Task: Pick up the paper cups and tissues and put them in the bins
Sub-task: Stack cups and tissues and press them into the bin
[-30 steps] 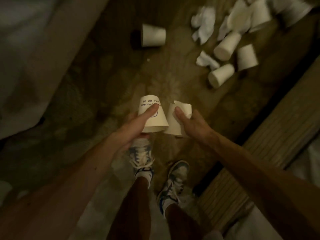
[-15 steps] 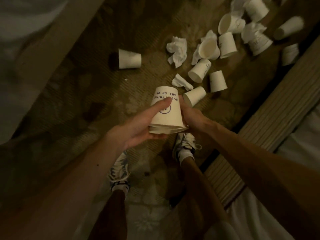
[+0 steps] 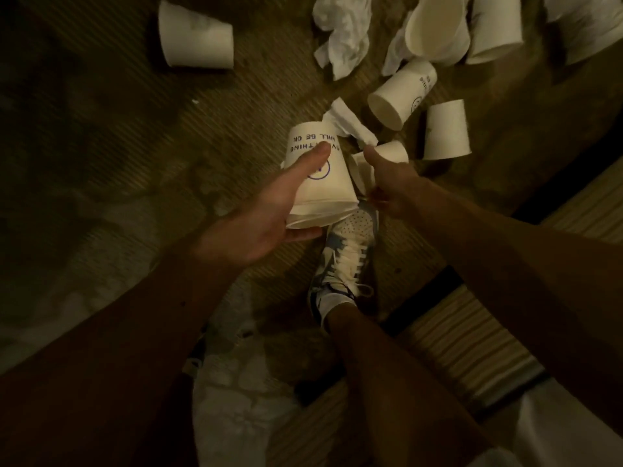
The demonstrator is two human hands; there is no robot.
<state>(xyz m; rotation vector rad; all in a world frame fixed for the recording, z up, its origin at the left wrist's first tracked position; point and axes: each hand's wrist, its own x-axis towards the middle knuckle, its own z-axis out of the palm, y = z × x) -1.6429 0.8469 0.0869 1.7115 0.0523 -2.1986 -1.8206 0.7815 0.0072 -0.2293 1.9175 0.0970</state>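
My left hand (image 3: 266, 217) grips a stack of nested paper cups (image 3: 323, 187), held upside down with printed text on the outer cup. Just right of the stack, my right hand (image 3: 387, 187) closes round a small paper cup (image 3: 392, 151) lying on the rug, thumb on top. A crumpled tissue (image 3: 350, 124) lies between the stack and that cup. More cups lie beyond: one on its side (image 3: 401, 96), one upside down (image 3: 446, 129), one apart at the far left (image 3: 195, 38), and several at the top right (image 3: 438, 25). A larger tissue (image 3: 344, 32) lies at the top.
I stand on a dark patterned rug (image 3: 202, 123). My sneaker (image 3: 350, 251) is right under my hands. A slatted wooden edge (image 3: 472, 335) runs diagonally along the right, with white cloth (image 3: 556, 429) beyond it. No bin is in view.
The crumpled cup from my right hand went onto the left hand's stack. I stepped closer to the pile, and my right hand left the stack and took hold of a cup on the rug.
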